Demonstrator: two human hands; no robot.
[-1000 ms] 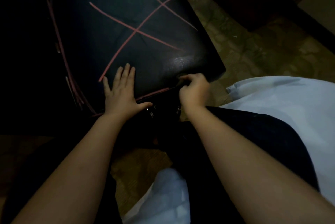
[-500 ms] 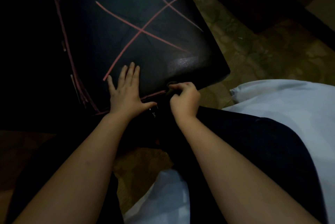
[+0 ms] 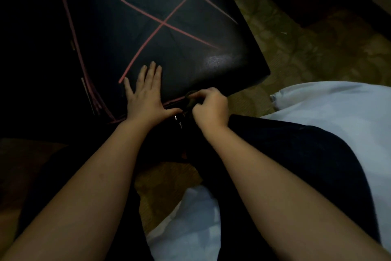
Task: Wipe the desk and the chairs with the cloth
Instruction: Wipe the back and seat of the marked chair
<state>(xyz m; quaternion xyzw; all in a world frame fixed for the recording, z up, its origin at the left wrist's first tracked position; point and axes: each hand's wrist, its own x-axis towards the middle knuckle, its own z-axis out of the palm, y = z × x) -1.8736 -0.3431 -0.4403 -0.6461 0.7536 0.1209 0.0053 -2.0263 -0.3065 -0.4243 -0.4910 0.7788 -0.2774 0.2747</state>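
- The chair seat is black and padded, and fills the upper middle of the view. Pink lines cross on its top and run along its left and near edges.
- The left hand lies flat on the near part of the seat. Its fingers are straight and slightly spread, holding nothing, and it seems to be steadying the chair.
- The right hand sits at the near edge of the seat, just beside the left thumb. Its fingers are curled tight around a small dark wad, which I take to be the cloth. The light is too dim to make out its fabric.
- The cloth touches the seat's front rim where the pink edge line runs.
- Step in hand, as I judge it: wiping the chair, working along its front edge.
- The next move likely calls for firm pressure and a sweep along the rim or up over the seat top, with the left hand bracing.
- The counter is not in view. Patterned floor shows to the right, and a pale garment lies over the person's lap.
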